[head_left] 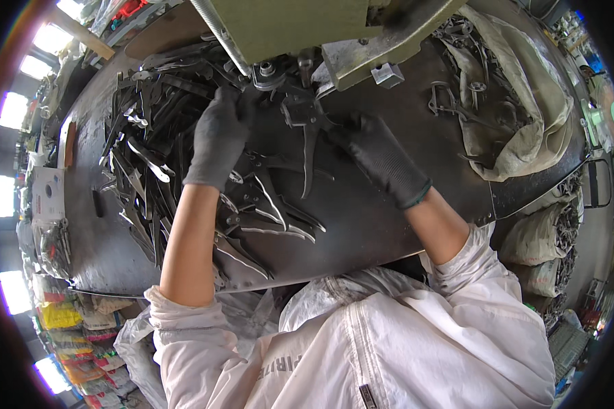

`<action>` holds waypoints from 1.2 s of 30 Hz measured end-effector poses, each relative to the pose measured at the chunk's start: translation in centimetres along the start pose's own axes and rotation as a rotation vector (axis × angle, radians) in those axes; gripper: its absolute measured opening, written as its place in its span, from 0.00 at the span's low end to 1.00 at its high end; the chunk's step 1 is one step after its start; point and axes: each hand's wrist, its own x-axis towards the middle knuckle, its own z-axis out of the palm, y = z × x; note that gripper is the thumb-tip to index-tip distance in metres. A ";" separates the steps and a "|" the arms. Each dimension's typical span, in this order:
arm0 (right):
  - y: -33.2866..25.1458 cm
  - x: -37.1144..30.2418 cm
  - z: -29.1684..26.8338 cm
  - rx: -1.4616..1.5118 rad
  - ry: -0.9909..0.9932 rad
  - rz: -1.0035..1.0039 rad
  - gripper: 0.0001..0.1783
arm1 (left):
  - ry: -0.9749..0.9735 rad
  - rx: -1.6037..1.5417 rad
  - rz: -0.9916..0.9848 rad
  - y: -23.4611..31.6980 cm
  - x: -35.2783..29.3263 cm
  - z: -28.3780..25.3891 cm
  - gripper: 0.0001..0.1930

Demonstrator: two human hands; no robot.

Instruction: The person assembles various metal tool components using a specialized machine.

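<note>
The dark steel plier-like tool (305,129) sits right under the olive-green press (300,27), long axis running from the press back toward the worker. The right hand (378,153), in a black glove, is clamped on its handle; the grey-gloved left hand (218,136) rests closed on the dark metal parts heap (150,150). Dark steel surface (389,225), cluttered workshop, sacks (525,102) alongside.

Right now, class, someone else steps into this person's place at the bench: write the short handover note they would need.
Left hand: gloved, resting on the pile of metal tool parts beside the press.
Right hand: gloved, holding a pliers-like tool with its head under the green press.
Done: several similar tools lie on the dark worktable near the person.
Left: the large pile; more pieces in the sack on the right.
</note>
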 end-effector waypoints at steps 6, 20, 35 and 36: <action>0.0 -0.2 0.3 0.228 -0.048 0.144 0.14 | 0.002 -0.180 0.076 -0.9 -2.6 -3.4 0.15; -0.2 -2.3 -7.3 -0.897 0.235 -0.637 0.21 | -0.426 -0.898 -0.008 6.8 -5.4 0.5 0.22; 1.8 1.9 -7.0 -0.759 0.346 -0.549 0.15 | -0.380 -1.068 -0.325 5.4 -4.8 0.3 0.20; 1.9 2.0 -6.3 -0.755 0.345 -0.552 0.15 | -0.377 -1.070 -0.345 5.2 -4.9 0.4 0.19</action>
